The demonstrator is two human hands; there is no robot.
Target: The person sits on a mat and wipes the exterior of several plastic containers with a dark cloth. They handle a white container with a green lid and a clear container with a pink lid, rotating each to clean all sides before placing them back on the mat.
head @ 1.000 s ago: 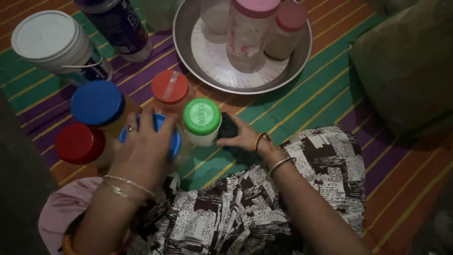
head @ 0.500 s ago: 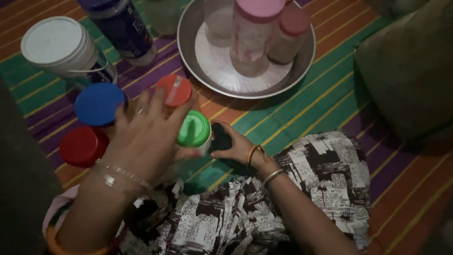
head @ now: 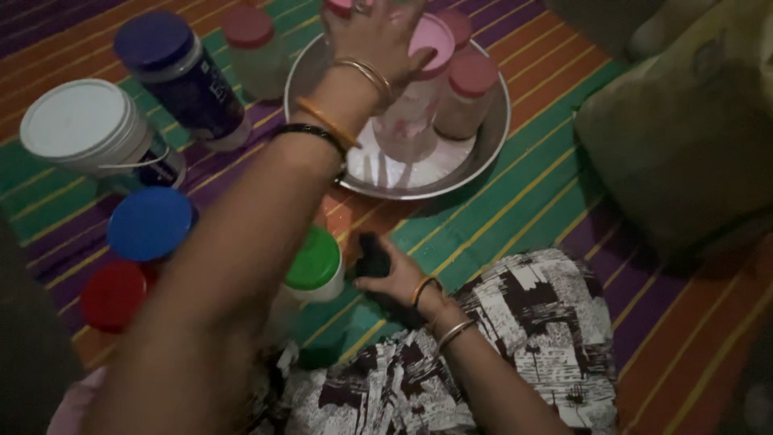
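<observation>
We look down at a striped mat [head: 523, 185] in dim light. Our left hand [head: 378, 36] stretches to twelve o'clock, fingers spread loosely over the pink lid of a clear jar [head: 415, 97]. The palm rests on or just above the lid; we cannot tell whether the fingers have closed around it. That jar stands upright in a round metal tray [head: 483, 153], with a smaller pink-lidded jar [head: 467, 97] just beside it at three o'clock.

Our right hand [head: 394, 278], near the middle of the view, is curled around a small black object [head: 373, 256], holding it against the mat. Just at its nine o'clock stands a green-lidded jar [head: 314, 262], partly behind our left forearm. Farther toward nine o'clock sit a blue-lidded jar [head: 149, 224], a red-lidded jar [head: 113, 294] and a white bucket [head: 84, 129].
</observation>
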